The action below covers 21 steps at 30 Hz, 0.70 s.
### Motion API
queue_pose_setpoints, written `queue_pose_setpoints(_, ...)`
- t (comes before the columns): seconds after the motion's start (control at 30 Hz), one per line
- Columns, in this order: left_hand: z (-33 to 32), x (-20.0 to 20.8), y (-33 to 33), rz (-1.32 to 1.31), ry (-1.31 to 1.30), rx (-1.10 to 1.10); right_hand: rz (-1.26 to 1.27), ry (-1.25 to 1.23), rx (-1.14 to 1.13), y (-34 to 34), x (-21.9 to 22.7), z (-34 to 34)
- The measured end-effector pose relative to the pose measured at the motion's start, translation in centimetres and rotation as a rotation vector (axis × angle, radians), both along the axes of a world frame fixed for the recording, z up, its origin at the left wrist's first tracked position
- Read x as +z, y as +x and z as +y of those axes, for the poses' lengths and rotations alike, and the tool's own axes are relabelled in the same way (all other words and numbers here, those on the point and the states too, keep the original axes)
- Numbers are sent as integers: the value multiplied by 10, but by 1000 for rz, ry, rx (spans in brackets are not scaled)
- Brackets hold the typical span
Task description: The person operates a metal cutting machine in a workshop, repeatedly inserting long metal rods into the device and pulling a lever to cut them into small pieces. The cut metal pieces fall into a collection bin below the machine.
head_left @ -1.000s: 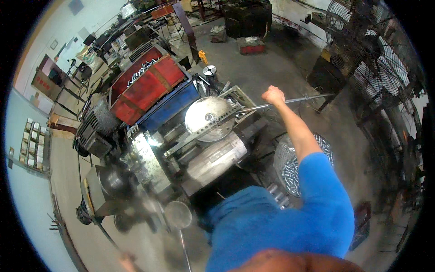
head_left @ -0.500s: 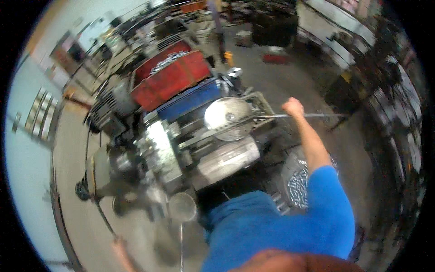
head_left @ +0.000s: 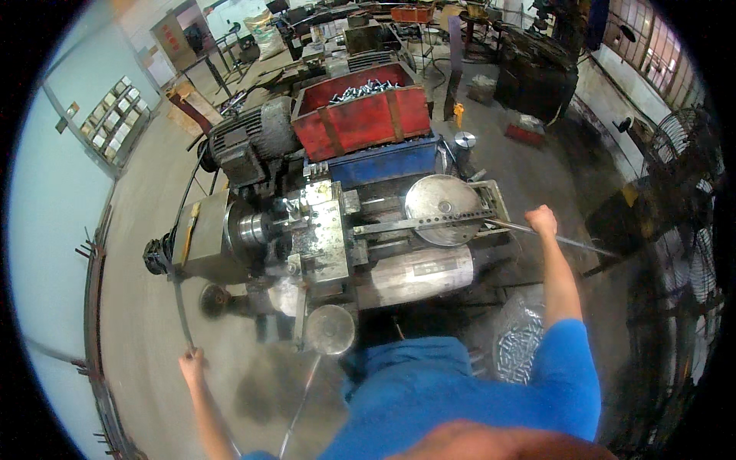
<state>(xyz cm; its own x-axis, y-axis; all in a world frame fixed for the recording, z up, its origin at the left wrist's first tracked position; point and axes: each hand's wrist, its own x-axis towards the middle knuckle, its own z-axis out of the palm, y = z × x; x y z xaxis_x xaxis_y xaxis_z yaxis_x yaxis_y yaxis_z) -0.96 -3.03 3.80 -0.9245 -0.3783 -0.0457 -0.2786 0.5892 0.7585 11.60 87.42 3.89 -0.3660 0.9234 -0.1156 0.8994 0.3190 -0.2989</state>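
Note:
I stand in front of a grey metal lathe-like machine. My right hand is closed around a long thin steel lever bar that runs out to the right from a round metal disc on the machine. My left hand reaches down at the lower left and grips the end of a thin dark rod that leads up to the machine's left end. A round metal handwheel sits at the machine's front, just above my blue shirt.
A red bin filled with metal parts rests on a blue crate behind the machine. A bag of shiny metal pieces lies on the floor by my right side. Dark machines and fans line the right wall; racks stand along the left wall.
My head has tilted so the machine sits more central and upright. The right hand stayed on the lever bar, and my left hand has come into view gripping the thin rod.

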Motion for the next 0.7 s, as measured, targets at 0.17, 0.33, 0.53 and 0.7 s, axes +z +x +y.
queue_pose_setpoints(0.17,-7,-5,-1,53,-38,-41,-5,4,15,-1,-9,8)
queue_pose_setpoints(0.33,5,6,1,4,17,-42,-9,16,5,0,-4,3)
queue_pose_setpoints(0.53,9,9,3,-2,26,-10,-25,5,17,1,-8,6)
queue_pose_setpoints(0.7,7,8,2,-4,59,-28,-35,-1,12,0,-1,1)
